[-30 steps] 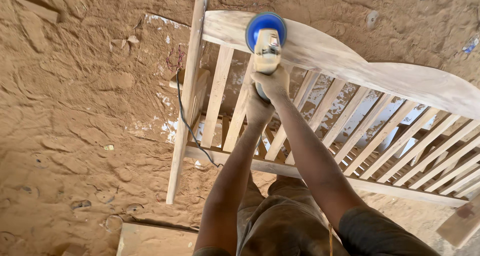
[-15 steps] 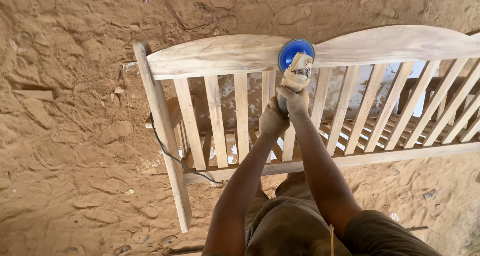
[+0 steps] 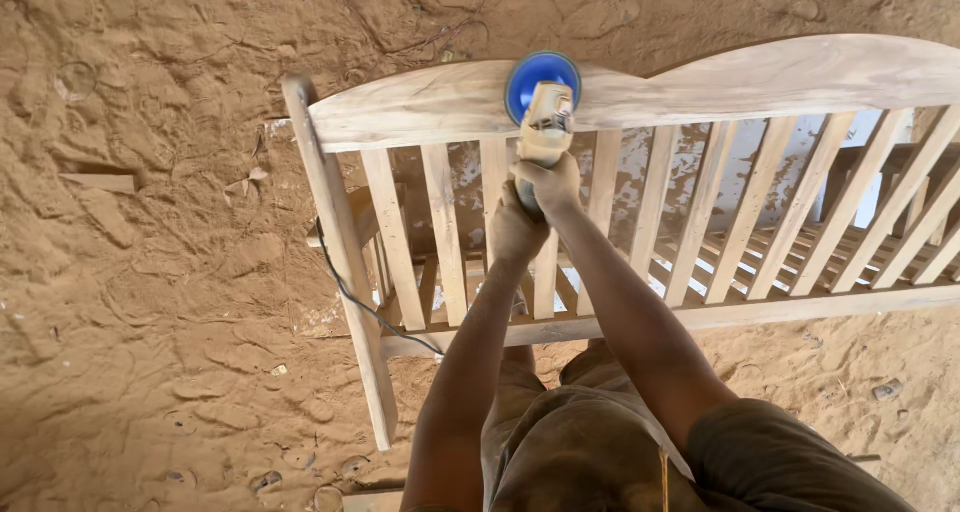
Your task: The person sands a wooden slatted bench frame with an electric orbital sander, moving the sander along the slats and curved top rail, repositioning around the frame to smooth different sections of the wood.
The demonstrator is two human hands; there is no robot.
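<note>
I press the blue disc [image 3: 541,82] of a handheld power sander [image 3: 545,122] against the curved top rail [image 3: 640,87] of an unfinished wooden bench back [image 3: 700,172], just left of the dip where the rail's two arches meet. The tool sits face-down on the rail, its pale body pointing back toward me, which looks like the way to keep the disc flat on the wood. My right hand [image 3: 553,184] grips the body nearest the disc, fingers [image 3: 560,177] wrapped shut around it; my left hand [image 3: 515,230] clamps just behind and below it, fingers curled closed on the handle's rear. Two hands on one tool, arms stretched out, seems meant to steady it and bear down.

Below the rail run upright slats [image 3: 440,232]; I count about eleven in view, the run carrying on off the right edge. One corner post [image 3: 340,262] stands at the left end, and one lower cross rail [image 3: 720,317] ties the slats together. Through the gaps show the seat boards [image 3: 760,262], too overlapped to count. A single dark power cord [image 3: 365,307] snakes from beside the post down across the lower rail toward me. The bench stands on a floor of loose, trampled sand [image 3: 150,272], with one small scrap of wood [image 3: 95,182] lying well to the left.
</note>
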